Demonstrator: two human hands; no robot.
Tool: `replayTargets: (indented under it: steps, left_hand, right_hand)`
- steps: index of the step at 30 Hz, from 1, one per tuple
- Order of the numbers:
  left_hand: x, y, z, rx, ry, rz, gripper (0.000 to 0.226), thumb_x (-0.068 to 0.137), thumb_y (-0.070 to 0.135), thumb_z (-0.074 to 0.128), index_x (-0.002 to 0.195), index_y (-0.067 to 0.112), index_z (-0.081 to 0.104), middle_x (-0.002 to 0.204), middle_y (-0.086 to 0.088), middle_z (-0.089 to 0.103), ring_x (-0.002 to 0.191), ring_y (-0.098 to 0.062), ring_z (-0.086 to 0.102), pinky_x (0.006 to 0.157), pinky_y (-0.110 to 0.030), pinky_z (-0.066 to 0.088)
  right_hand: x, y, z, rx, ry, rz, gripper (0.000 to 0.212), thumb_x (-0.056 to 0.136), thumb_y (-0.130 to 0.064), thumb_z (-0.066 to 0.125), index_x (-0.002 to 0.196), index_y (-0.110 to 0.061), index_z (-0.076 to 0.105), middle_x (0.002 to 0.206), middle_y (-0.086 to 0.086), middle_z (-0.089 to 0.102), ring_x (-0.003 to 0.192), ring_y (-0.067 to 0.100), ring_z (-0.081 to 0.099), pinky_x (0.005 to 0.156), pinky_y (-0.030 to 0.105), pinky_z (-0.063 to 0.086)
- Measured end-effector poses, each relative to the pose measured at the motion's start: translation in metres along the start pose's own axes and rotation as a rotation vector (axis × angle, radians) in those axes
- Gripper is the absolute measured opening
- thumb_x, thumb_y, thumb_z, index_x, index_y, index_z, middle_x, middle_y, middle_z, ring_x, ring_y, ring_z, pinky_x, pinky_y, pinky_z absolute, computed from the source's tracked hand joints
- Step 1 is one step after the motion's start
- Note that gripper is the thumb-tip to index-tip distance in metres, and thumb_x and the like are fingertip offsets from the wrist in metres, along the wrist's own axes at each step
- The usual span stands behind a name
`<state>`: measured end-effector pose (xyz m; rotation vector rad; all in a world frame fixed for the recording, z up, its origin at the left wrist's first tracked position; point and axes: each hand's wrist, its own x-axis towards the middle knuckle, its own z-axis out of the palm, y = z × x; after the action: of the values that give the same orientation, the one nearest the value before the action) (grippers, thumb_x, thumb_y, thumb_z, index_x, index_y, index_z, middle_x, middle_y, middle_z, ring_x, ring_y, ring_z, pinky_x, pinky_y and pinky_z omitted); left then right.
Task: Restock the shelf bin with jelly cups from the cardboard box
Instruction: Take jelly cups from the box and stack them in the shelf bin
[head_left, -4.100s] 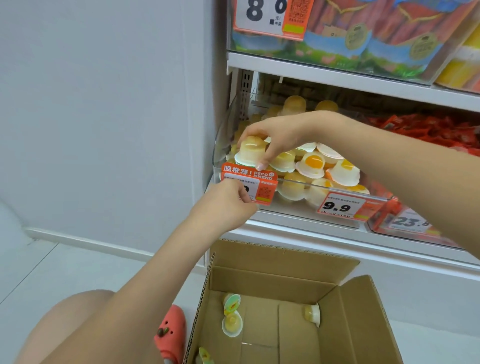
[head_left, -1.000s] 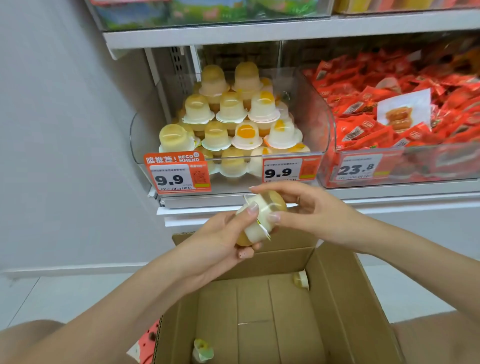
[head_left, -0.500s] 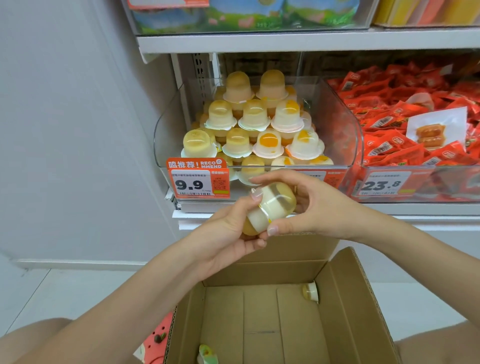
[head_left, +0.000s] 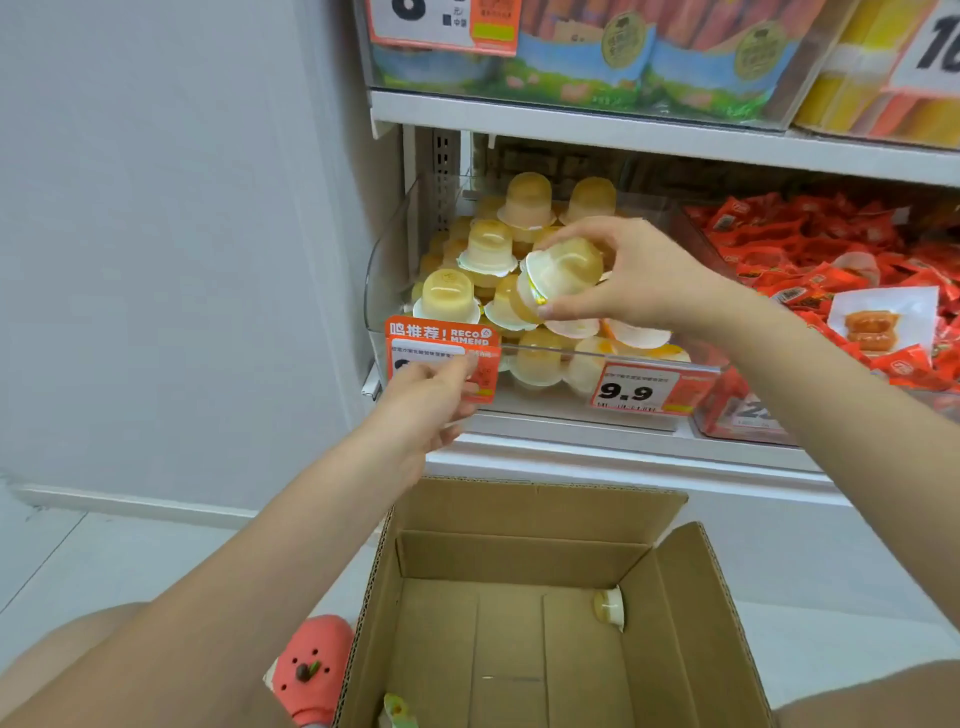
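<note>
Restocking looks close to its end, judged from how things lie. The clear shelf bin (head_left: 384, 270) holds a tall heap of jelly cups (head_left: 449, 296), stacked nearly to the shelf above, while the cardboard box (head_left: 519, 556) on the floor shows mostly bare bottom: one cup (head_left: 610, 609) lies on its side toward the box's 2 o'clock corner and another, greenish one (head_left: 397, 709) peeks in at its 7 o'clock edge. The right hand (head_left: 631, 275) holds a jelly cup (head_left: 563, 273) tilted on its side, fingers curled over its dome and thumb beneath, over the middle of the heap and not yet set down. The left hand (head_left: 423, 405) is at the orange price tag (head_left: 441, 338) on the bin's front lip at the bin's 7 o'clock; its fingers are blurred, so whether they pinch the tag or only touch it cannot be told.

Left to do: seat this cup and fetch the last ones.

At 3 o'clock of the bin sits a tray of red snack packets (head_left: 831, 249). A pink clog (head_left: 311, 665) stands at the box's 9 o'clock side. The heap's steep slope seems the chief obstacle; a carelessly placed cup could roll off.
</note>
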<state>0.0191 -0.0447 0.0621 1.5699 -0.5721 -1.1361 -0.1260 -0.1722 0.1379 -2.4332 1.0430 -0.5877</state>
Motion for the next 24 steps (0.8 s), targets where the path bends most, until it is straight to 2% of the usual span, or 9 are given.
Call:
replayTargets:
  steps: [3,6,9,12,15,18,21,24]
  left_hand:
    - [0.003,0.001,-0.005,-0.044,-0.024,-0.082,0.008,0.090,0.025,0.062,0.089,0.018,0.059,0.093,-0.002,0.066,0.076,-0.013,0.059,0.067,-0.026,0.048]
    - [0.001,-0.001,-0.006,-0.057,-0.085,-0.131,0.014,0.085,0.024,0.069,0.094,0.018,0.061,0.094,-0.001,0.066,0.080,-0.014,0.061,0.061,-0.024,0.047]
    - [0.000,-0.004,-0.008,-0.023,-0.124,-0.120,0.017,0.082,0.024,0.072,0.093,0.018,0.061,0.098,-0.001,0.068,0.085,-0.015,0.063,0.063,-0.024,0.047]
    - [0.001,-0.005,-0.008,-0.013,-0.135,-0.125,0.022,0.080,0.023,0.074,0.097,0.018,0.060,0.100,-0.002,0.068,0.085,-0.015,0.064,0.065,-0.024,0.048]
    - [0.000,-0.006,-0.008,-0.017,-0.138,-0.127,0.025,0.079,0.022,0.075,0.100,0.017,0.061,0.099,-0.002,0.067,0.084,-0.014,0.064,0.065,-0.024,0.048]
    - [-0.002,-0.006,-0.008,-0.027,-0.156,-0.143,0.024,0.079,0.021,0.075,0.098,0.017,0.061,0.095,-0.001,0.066,0.082,-0.014,0.063,0.064,-0.024,0.048]
    - [-0.004,-0.008,-0.009,-0.015,-0.178,-0.150,0.025,0.080,0.020,0.074,0.101,0.016,0.062,0.093,-0.001,0.065,0.082,-0.015,0.063,0.066,-0.024,0.049]
    - [-0.003,-0.010,-0.010,-0.006,-0.189,-0.151,0.024,0.080,0.020,0.074,0.099,0.016,0.060,0.094,-0.002,0.065,0.083,-0.016,0.063,0.068,-0.025,0.049]
  right_hand:
    - [0.026,-0.002,0.005,-0.246,-0.216,-0.064,0.063,0.064,-0.039,0.085,0.120,-0.029,0.059,0.131,-0.007,0.053,0.122,0.013,0.046,0.088,0.023,0.033]
    - [0.036,-0.004,0.014,-0.344,-0.337,-0.095,0.067,0.065,-0.037,0.085,0.124,-0.029,0.056,0.128,-0.008,0.051,0.110,0.008,0.041,0.085,0.022,0.030]
    - [0.041,-0.010,0.016,-0.398,-0.401,-0.121,0.067,0.066,-0.034,0.085,0.126,-0.032,0.055,0.129,-0.009,0.048,0.113,0.009,0.040,0.086,0.023,0.030]
    - [0.044,-0.012,0.017,-0.414,-0.459,-0.118,0.068,0.067,-0.033,0.084,0.127,-0.035,0.053,0.126,-0.011,0.044,0.112,0.008,0.037,0.080,0.021,0.034]
    - [0.052,-0.014,0.020,-0.434,-0.500,-0.090,0.074,0.065,-0.037,0.085,0.130,-0.035,0.050,0.136,-0.007,0.044,0.120,0.014,0.041,0.089,0.028,0.035]
    - [0.057,-0.017,0.021,-0.470,-0.543,-0.051,0.078,0.065,-0.040,0.084,0.134,-0.036,0.046,0.141,-0.006,0.041,0.114,0.014,0.040,0.090,0.031,0.036]
    - [0.056,-0.019,0.016,-0.470,-0.570,-0.039,0.074,0.068,-0.038,0.083,0.133,-0.039,0.046,0.144,-0.006,0.038,0.121,0.018,0.040,0.090,0.031,0.035]
    - [0.054,-0.020,0.009,-0.468,-0.603,-0.036,0.066,0.072,-0.027,0.082,0.127,-0.044,0.049,0.142,-0.009,0.037,0.116,0.013,0.036,0.090,0.031,0.033]
